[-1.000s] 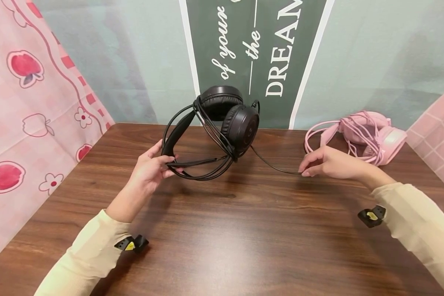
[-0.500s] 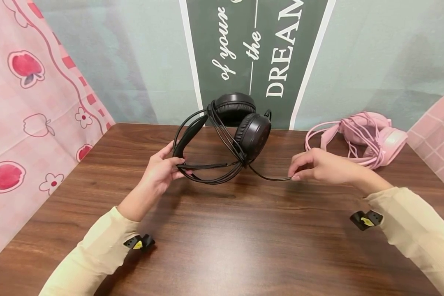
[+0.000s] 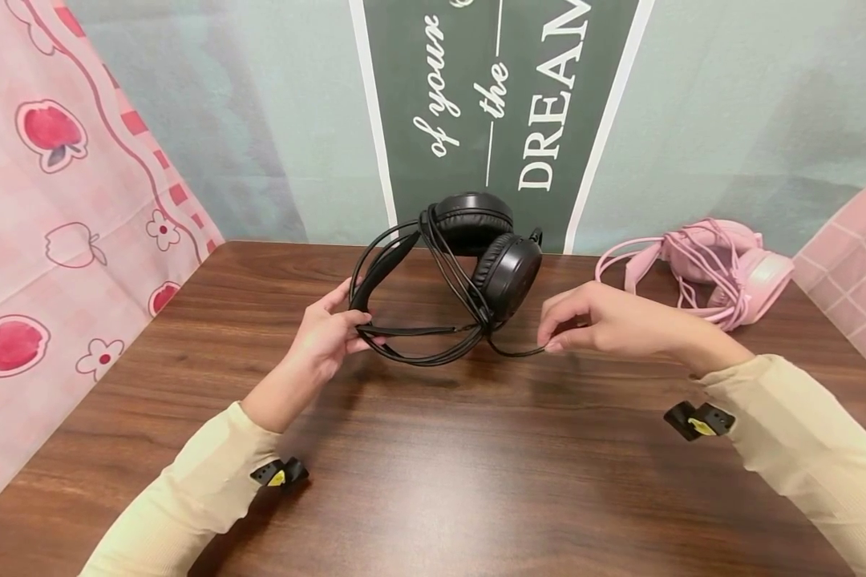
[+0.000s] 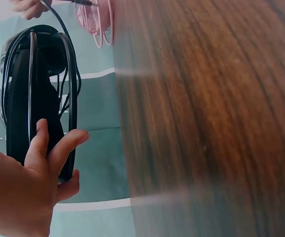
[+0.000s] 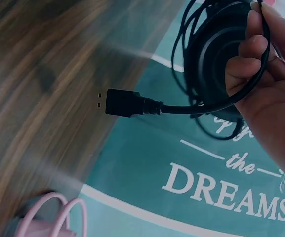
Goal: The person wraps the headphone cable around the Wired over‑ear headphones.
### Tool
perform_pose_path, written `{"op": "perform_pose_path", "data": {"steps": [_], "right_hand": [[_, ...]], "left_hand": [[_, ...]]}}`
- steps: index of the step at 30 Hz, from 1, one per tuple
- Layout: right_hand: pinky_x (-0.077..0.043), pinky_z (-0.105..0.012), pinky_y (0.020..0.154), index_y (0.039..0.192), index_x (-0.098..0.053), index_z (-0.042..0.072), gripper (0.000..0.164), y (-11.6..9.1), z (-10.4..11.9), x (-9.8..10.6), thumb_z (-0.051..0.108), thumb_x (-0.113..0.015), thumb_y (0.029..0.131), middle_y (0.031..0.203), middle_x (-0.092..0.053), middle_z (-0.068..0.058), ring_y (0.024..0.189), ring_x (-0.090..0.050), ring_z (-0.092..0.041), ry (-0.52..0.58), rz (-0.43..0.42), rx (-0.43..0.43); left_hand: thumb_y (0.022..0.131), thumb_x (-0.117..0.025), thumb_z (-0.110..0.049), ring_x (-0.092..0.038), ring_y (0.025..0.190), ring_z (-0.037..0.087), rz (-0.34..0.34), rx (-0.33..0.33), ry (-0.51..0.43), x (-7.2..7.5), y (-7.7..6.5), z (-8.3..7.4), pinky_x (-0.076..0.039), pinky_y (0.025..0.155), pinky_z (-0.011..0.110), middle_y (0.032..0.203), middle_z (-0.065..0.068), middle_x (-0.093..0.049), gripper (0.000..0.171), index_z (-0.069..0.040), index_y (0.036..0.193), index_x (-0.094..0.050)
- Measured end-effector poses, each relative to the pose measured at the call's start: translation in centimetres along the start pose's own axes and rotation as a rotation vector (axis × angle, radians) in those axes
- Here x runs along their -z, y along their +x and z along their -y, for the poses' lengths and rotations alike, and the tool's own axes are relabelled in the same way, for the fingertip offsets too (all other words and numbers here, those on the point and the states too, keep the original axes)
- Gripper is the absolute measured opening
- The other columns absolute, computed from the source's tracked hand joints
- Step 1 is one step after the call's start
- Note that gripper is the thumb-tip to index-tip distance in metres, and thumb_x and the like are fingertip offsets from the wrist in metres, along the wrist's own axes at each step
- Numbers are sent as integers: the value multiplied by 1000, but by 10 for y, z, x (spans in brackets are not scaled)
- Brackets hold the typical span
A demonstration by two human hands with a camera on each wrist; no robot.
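Black over-ear headphones (image 3: 508, 276) are held up over the table, tilted, with their cable wound in loops around headband and ear cups. My left hand (image 3: 328, 332) grips the headband (image 4: 21, 108), thumb and fingers around it and the cable loops. To the right of the ear cups, my right hand (image 3: 599, 320) pinches the loose cable (image 3: 512, 353) between thumb and fingertips. In the right wrist view the cable runs across the right hand's palm and ends in a black USB plug (image 5: 121, 102) that hangs free.
Pink headphones (image 3: 714, 264) with a pink cable wound round them lie at the back right, behind the right forearm. The brown wooden table (image 3: 433, 481) meets a green lettered backdrop (image 3: 505, 96). A pink apple-print cloth (image 3: 65, 240) hangs at the left.
The left hand has carried the black headphones to the right and slightly down. The right hand has moved left toward them, still pinching the cable, and the free span between has shortened.
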State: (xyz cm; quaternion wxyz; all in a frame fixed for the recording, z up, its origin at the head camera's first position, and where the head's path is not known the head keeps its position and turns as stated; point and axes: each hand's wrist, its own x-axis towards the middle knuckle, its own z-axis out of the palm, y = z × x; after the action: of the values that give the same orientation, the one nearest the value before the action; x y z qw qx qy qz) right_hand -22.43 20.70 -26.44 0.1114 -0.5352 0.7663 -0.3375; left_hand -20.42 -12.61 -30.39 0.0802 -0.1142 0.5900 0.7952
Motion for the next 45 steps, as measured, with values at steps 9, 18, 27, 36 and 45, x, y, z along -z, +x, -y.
{"op": "perform_pose_path", "data": {"steps": [9,18,27,36,45], "right_hand": [[-46,-21,69,88,-66,18,18,9,13,2,0,-62,84,84,-60,3,78,-54,-10,-11,-32,-12],[-45,-21,65,88,-65,16,18,15,23,1,0,-62,84,84,-60,2,75,-53,-9,-26,-60,-3],[-48,-20,72,96,-67,8,23,15,27,10,-8,-60,82,94,-61,3,85,-55,-11,-64,-99,-12],[-50,-22,64,96,-67,3,26,17,33,19,-15,-58,80,95,-61,-4,82,-55,-15,29,-114,-39],[-47,-15,66,90,-66,3,24,20,36,27,-16,-59,78,92,-63,-3,81,-56,-8,-85,-230,-35]], "left_hand": [[83,-44,18,-59,55,17,6,-6,10,-7,-2,2,-55,65,36,99,16,-43,69,-18,141,-35],[82,-44,18,-60,52,20,6,-9,21,-11,-2,2,-56,62,34,95,14,-46,71,-18,142,-34],[83,-43,17,-61,52,20,16,5,42,-9,-3,2,-55,52,26,96,15,-44,69,-17,142,-33],[83,-43,17,-60,56,16,60,31,45,-10,-4,4,-56,61,32,100,15,-38,70,-16,142,-32],[84,-42,17,-61,60,16,94,52,74,-7,-4,6,-56,61,34,104,20,-42,69,-15,143,-29]]}}
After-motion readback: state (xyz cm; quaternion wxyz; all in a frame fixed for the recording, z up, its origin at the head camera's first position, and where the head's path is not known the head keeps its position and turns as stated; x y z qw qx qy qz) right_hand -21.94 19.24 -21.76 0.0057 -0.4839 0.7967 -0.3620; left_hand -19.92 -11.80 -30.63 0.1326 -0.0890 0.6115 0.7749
